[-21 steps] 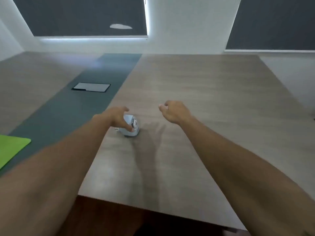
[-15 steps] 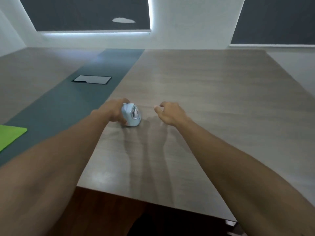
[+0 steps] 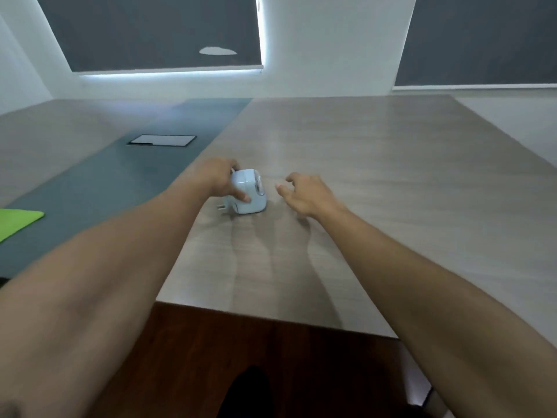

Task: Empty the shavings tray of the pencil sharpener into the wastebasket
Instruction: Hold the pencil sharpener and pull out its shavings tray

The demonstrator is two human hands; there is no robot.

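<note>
A small pale-blue pencil sharpener (image 3: pixel 251 193) stands on the wood-grain table (image 3: pixel 376 176) a little left of centre. My left hand (image 3: pixel 221 181) grips its left side, thumb across the front. A short grey tab sticks out at its lower left. My right hand (image 3: pixel 306 193) hovers just right of the sharpener with fingers apart and curled, holding nothing. A small gap separates it from the sharpener. No wastebasket is in view. The shavings tray cannot be told apart from the body.
A dark grey strip (image 3: pixel 120 188) runs down the table on the left, with a flat rectangular hatch (image 3: pixel 162 140) set in it. A green mat (image 3: pixel 16 220) lies at the far left edge. The table's near edge (image 3: pixel 271 318) is close to me, with dark floor below.
My left hand has closed firmly around the sharpener and shifted it slightly. My right hand has moved left and closer to the sharpener, fingers spreading.
</note>
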